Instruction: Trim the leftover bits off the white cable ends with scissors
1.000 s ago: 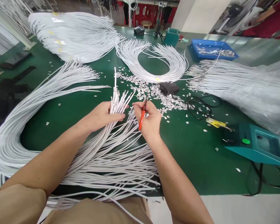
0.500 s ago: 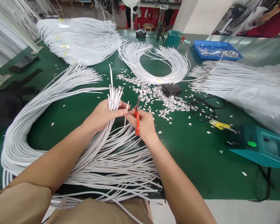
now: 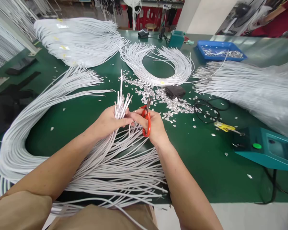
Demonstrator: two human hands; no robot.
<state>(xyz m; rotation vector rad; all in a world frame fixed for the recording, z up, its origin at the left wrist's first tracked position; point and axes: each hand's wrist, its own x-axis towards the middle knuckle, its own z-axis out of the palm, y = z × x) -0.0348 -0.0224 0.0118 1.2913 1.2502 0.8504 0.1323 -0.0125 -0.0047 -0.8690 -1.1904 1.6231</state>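
Observation:
My left hand (image 3: 111, 120) is closed around a bunch of white cables (image 3: 121, 107), whose ends stand up above the fist. One cable reaches higher than the others. My right hand (image 3: 153, 124) holds red-handled scissors (image 3: 147, 123) against its palm, blades pointing away from me. The thumb and fingertips of my right hand meet those of my left beside the bunch; what they pinch there is hidden. Below both hands, many loose white cables (image 3: 124, 179) fan out to the right along the near table edge.
Small silvery scraps (image 3: 163, 99) lie scattered past my hands, around a black block (image 3: 175, 91). Coiled cables (image 3: 158, 80) and a large cable bundle (image 3: 76, 41) are behind. To the right are a blue tray (image 3: 220, 57), bagged cables (image 3: 259, 86) and a teal machine (image 3: 266, 150).
Both hands have shifted slightly right with the bunch and the scissors. The scissors have tilted and turned, showing more of the handle loop. A short cable end between the hands no longer stands up.

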